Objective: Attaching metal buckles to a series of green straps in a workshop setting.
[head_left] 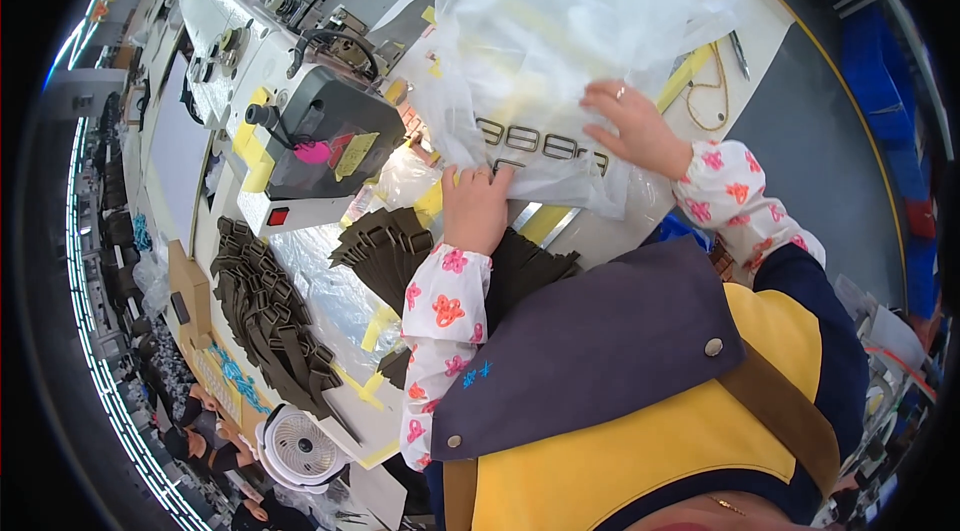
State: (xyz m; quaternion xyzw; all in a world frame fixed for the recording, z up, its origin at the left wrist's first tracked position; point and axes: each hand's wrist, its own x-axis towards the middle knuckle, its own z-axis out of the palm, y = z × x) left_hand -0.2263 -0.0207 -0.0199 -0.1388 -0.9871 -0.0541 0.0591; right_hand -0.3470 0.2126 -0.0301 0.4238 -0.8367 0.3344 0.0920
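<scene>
Your left hand [474, 206] rests at the near edge of the crumpled clear plastic bag [560, 31], fingers close together and curled onto the film; whether they pinch it or only press it down cannot be told. Your right hand [632, 126] lies flat on the same bag at about two o'clock from the left one, fingers spread and pressing the film against the white worktable [770, 26]. A ring shows on one finger.

The bag lies from twelve to one o'clock of both hands, billowing away from you. Its pressed lower edge, with dark outlined printing, runs roughly from nine to three o'clock between your hands. The left hand is nearer that edge's end; the right sits on its middle.

The film is thin, glossy and wrinkled, and looks slippery and limp. At seven o'clock from your left hand a fanned stack of flat dark olive fabric strips [385, 246] lies just beside your wrist, matte and stiff-looking. A larger heap of looped olive webbing pieces [270, 316] sits well apart at eight o'clock. The grey and white sewing machine [325, 131] stands at ten o'clock, near the bag's left edge
</scene>
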